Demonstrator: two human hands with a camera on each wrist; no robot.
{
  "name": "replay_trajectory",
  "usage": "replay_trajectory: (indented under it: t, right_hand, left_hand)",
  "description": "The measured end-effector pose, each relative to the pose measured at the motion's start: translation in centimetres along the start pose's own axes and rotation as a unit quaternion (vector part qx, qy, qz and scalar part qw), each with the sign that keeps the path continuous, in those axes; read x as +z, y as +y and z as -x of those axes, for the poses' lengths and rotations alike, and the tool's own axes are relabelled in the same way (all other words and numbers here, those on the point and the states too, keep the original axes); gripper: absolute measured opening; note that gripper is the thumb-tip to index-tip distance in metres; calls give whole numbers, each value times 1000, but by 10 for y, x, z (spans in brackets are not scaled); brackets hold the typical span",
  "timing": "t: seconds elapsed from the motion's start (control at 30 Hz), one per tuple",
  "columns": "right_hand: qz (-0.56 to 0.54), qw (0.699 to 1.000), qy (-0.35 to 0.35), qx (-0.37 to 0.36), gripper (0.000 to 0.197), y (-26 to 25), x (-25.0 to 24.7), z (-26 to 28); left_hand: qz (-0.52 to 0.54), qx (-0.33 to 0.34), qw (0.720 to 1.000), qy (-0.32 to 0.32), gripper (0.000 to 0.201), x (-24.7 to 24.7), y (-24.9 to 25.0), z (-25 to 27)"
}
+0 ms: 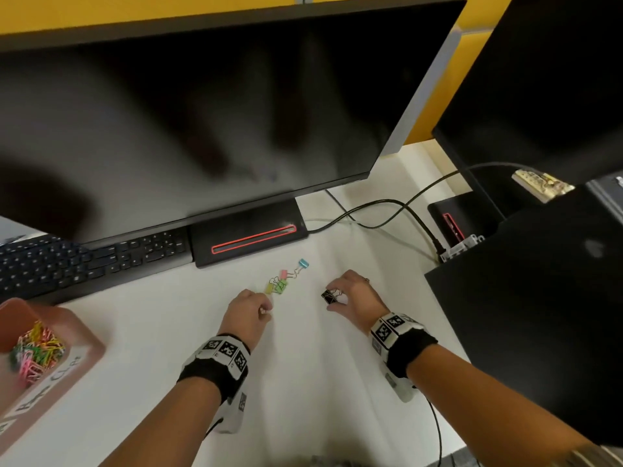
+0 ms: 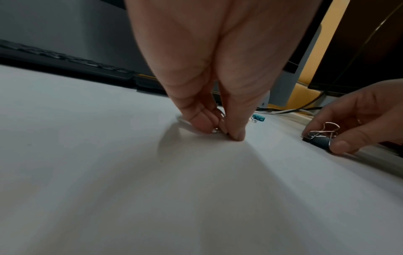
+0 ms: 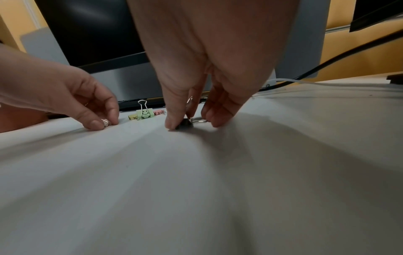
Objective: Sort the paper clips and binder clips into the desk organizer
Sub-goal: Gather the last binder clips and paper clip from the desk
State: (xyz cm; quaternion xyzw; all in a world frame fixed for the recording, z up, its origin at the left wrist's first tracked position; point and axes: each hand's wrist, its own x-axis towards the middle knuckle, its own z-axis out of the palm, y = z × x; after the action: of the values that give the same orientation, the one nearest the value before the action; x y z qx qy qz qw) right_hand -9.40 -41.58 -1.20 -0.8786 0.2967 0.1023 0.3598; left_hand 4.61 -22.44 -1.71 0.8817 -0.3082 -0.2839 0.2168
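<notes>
Pinching a small pale binder clip (image 3: 106, 122) in the left hand (image 1: 247, 310) and a black binder clip (image 1: 329, 295) in the right hand (image 1: 354, 298), both low on the tabletop (image 1: 303, 365), the person seemed ready to lift them toward the desk organizer (image 1: 67, 362), near left.

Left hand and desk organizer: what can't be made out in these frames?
- Left hand: head view shows only a pale speck at the fingertips; in the left wrist view the fingers cover the small clip, so its colour stays unclear.
- Desk organizer: cut off by the head view's left edge; label writing blurred, other compartments unseen.
- Black binder clip: in the right wrist view, mostly hidden behind the thumb.
</notes>
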Motion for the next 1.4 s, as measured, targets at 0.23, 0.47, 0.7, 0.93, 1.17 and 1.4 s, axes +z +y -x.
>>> replay_trajectory:
  t: [0.23, 0.47, 0.7, 0.93, 1.17, 1.4]
  right_hand:
    - [-46, 998, -22, -22, 29, -1, 1, -6]
    - [-149, 982, -66, -92, 16, -32, 6, -6]
    - [-180, 969, -65, -156, 9, -72, 15, -5]
    - [-186, 967, -90, -150, 12, -86, 22, -7]
    - [-56, 990, -32, -129, 6, -75, 21, -16]
    - [27, 996, -15, -90, 17, -43, 20, -11]
  left_hand:
    - [49, 34, 998, 1, 28, -3, 9, 7]
    - [176, 27, 981, -74, 58, -15, 18, 14]
    - [248, -5, 968, -47, 29, -33, 4, 22]
    - [243, -39, 969, -1, 27, -49, -11, 37]
    - [232, -70, 970, 31, 23, -60, -34, 46]
    - [198, -66, 977, 35, 13, -58, -34, 45]
